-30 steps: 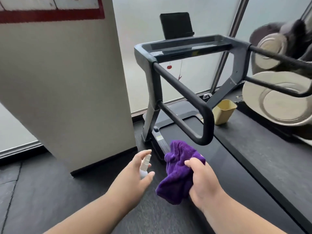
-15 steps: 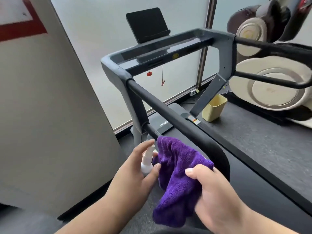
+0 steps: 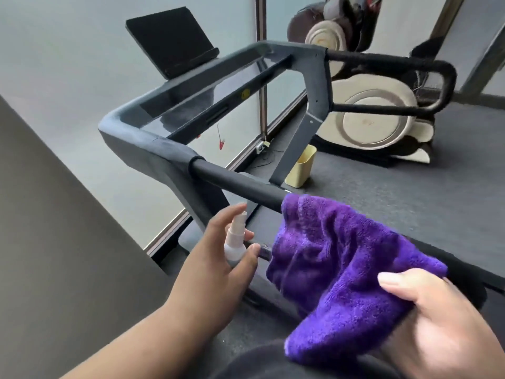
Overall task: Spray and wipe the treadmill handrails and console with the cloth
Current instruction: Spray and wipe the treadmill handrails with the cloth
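Hands low in frame: R hand (image 3: 437, 321) at 5 o'clock grips purple cloth (image 3: 347, 272), draped over near handrail (image 3: 237, 187); L hand (image 3: 216, 263) at 7 o'clock grasps small spray bottle (image 3: 235, 244). Treadmill console (image 3: 207, 97) at 12. Yellow cup (image 3: 302, 166) at 1.

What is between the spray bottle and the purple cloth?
In the head view, only a thumb tip and dark treadmill frame behind separate the spray bottle from the purple cloth.
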Demonstrator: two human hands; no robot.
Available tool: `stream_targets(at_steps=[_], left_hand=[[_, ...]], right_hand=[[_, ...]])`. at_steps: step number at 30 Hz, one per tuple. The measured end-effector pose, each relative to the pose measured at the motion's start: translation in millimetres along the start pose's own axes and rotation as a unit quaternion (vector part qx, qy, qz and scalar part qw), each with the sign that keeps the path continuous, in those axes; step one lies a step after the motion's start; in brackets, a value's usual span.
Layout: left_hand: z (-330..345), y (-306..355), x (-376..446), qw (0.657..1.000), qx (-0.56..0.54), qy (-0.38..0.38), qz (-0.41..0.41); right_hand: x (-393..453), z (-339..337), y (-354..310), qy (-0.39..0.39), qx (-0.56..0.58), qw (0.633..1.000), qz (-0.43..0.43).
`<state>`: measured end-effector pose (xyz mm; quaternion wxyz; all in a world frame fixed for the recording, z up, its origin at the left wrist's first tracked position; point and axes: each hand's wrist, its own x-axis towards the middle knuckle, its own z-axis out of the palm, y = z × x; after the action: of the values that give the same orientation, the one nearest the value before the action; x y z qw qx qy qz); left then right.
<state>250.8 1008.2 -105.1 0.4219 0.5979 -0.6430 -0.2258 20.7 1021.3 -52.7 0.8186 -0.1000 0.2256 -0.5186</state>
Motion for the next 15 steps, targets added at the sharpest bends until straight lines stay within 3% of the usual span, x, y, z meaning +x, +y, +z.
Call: stream_targets(at_steps=[1, 3, 5, 7, 9, 12, 14, 15], left_hand=[[-2, -6, 2, 1.0, -0.007, -0.015, 0.011], [-2, -13, 5, 0.998, -0.022, -0.045, 0.038], [1, -11, 11, 0.994, -0.035, -0.072, 0.069], [6, -3, 18, 0.989, -0.056, -0.099, 0.098], [15, 7, 23, 0.981, -0.074, -0.132, 0.117], [33, 13, 23, 0.969, -0.094, -0.184, 0.132], [46, 16, 20, 0.963, -0.09, -0.214, 0.14], [52, 18, 19, 0.959, -0.09, -0.227, 0.144]], right_hand=[[-1, 3, 1, 0.023, 0.008, 0.999, -0.026], [-3, 15, 0, -0.006, 0.008, 0.992, -0.124], [-11, 9, -2, 0.09, -0.085, 0.95, -0.287], [-18, 9, -3, 0.186, -0.207, 0.845, -0.456], [-26, -1, -4, 0.212, -0.33, 0.747, -0.537], [-37, -28, -20, 0.321, -0.481, 0.557, -0.596], [-33, -40, -26, 0.318, -0.587, 0.447, -0.595], [-27, -45, -23, 0.308, -0.638, 0.415, -0.571]])
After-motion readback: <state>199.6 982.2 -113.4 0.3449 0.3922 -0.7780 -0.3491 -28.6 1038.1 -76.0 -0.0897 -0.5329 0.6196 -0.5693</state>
